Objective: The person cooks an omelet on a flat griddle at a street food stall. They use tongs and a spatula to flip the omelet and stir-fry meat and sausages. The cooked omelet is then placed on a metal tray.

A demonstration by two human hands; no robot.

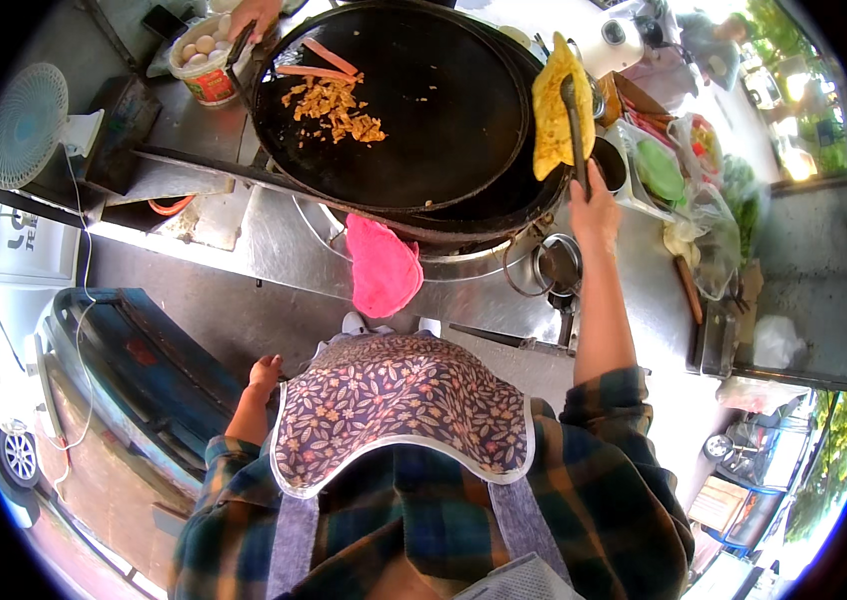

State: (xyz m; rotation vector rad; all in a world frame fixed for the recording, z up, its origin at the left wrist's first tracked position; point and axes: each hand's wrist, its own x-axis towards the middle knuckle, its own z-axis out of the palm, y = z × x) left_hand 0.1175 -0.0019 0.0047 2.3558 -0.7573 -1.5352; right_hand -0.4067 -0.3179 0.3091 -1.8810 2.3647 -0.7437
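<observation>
My right hand point(594, 214) grips dark metal tongs point(572, 112), which lie against a folded yellow flatbread point(552, 105) held above the right rim of a large round black griddle point(431, 97). Chopped browned food pieces point(333, 109) and pinkish sausage-like strips point(330, 58) rest on the griddle's left part. Low at my left side, my left hand point(266, 371) holds nothing visible, its fingers curled. A pink cloth point(384, 270) hangs at the griddle's front edge. Another person's hand point(255, 15) is at a dark metal handle by the griddle's upper left.
A tub of eggs point(207, 82) stands left of the griddle, with a white fan point(26, 124) farther left. At the right are a metal pot point(607, 165), a tray with a green item point(660, 169), plastic bags point(716, 232), a wooden handle point(688, 289) and a ladle-like strainer point(557, 262).
</observation>
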